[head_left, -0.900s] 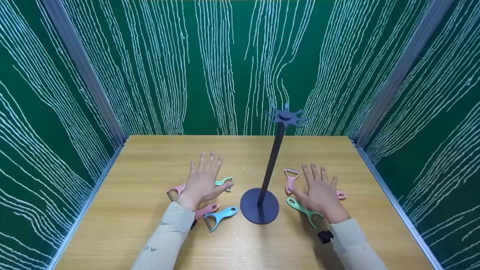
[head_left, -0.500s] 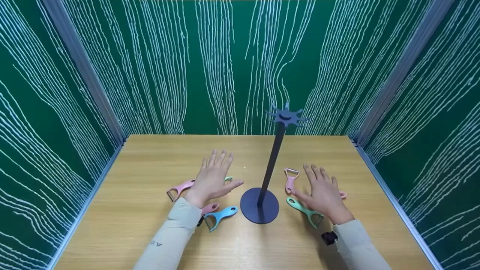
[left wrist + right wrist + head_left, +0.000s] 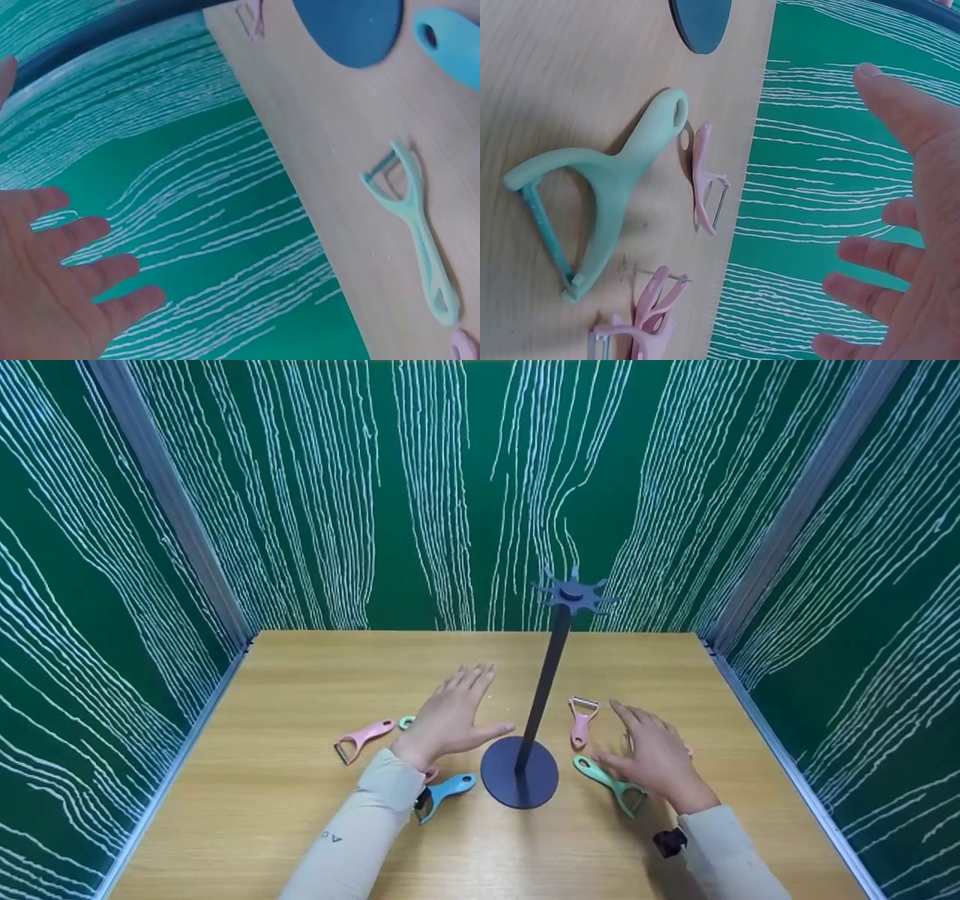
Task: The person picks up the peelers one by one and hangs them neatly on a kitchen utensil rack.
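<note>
My left hand (image 3: 450, 716), fingers extended and thumb spread, hovers left of a dark stand (image 3: 547, 682) and holds nothing. Beneath it lies a mint green peeler (image 3: 420, 225), mostly hidden in the head view. A blue peeler (image 3: 450, 787) and a barely visible pink one (image 3: 431, 773) lie near that wrist. Farther left is another pink peeler (image 3: 367, 735). My right hand (image 3: 658, 757), fingers loosely bent, is raised over the right side, also holding nothing. Near its thumb are a green peeler (image 3: 609, 782) and a pink peeler (image 3: 580, 727). More pink peelers (image 3: 656, 319) lie overlapping below it.
The stand has a round base (image 3: 510, 780) and a star-shaped top (image 3: 574, 592) with several notched arms. The wooden table (image 3: 322, 667) is bordered by green walls (image 3: 420, 495) with white wavy lines and by metal posts (image 3: 802, 502).
My left hand has moved right toward the stand, uncovering the left pink peeler. The right hand has shifted slightly right and its fingers have bent more. The peelers and stand stay put.
</note>
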A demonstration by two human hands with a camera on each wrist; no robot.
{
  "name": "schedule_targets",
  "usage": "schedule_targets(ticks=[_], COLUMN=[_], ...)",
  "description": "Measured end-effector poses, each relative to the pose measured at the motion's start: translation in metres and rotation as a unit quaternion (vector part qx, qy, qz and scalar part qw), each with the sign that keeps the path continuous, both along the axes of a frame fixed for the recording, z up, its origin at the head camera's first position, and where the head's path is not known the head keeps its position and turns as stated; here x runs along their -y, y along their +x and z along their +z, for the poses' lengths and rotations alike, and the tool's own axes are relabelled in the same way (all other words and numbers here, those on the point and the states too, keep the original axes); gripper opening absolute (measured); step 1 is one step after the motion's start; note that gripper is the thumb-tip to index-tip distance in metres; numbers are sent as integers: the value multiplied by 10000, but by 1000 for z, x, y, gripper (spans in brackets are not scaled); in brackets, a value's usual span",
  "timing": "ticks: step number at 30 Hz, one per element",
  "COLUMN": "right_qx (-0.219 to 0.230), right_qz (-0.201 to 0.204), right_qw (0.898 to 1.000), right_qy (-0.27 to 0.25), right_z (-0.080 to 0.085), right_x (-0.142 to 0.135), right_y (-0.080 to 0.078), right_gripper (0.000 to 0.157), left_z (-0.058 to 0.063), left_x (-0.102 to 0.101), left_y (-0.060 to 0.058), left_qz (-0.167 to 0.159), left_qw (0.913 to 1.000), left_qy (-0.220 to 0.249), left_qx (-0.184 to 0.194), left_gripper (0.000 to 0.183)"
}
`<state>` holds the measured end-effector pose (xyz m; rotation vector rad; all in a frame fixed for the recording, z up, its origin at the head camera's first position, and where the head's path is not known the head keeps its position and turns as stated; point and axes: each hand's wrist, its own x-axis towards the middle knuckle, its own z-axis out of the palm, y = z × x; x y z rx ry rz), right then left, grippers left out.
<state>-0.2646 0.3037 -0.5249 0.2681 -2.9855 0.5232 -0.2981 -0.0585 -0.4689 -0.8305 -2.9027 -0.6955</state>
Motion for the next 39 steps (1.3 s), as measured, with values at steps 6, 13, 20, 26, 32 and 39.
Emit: schedule_targets(ticks=[6,13,20,26,32,39], right_qx=[60,88,466,1065,1339,1380], right_qz=[-53,-29,-25,-135,-113,26], right_qw=[9999,9996,9971,9904,9864,9872], right_qy=[-74,-260,-595,-870,-942,-804], right_z=[-4,-15,-23,-31,-36,-43], right_x=[-7,-13,-19,-22,-24,-26], right_y=[0,4,4,2,2,2], right_gripper=[99,87,82,82,79,67], left_z=[1,2,0,-4,-7,-7], left_x=[-12,-24,-32,-42,-51,-59], left_y=[1,3,3,0,-3,-6], left_qz=[-177,-317,-491,-741,-911,-847], left_qw=[9987,9952,9849,9721,9540,9439], left_qy=[446,838,1504,2024,2632,2985], left_qx=[149,380,701,927,1110,1130], left_gripper=[96,96,91,85,70,52])
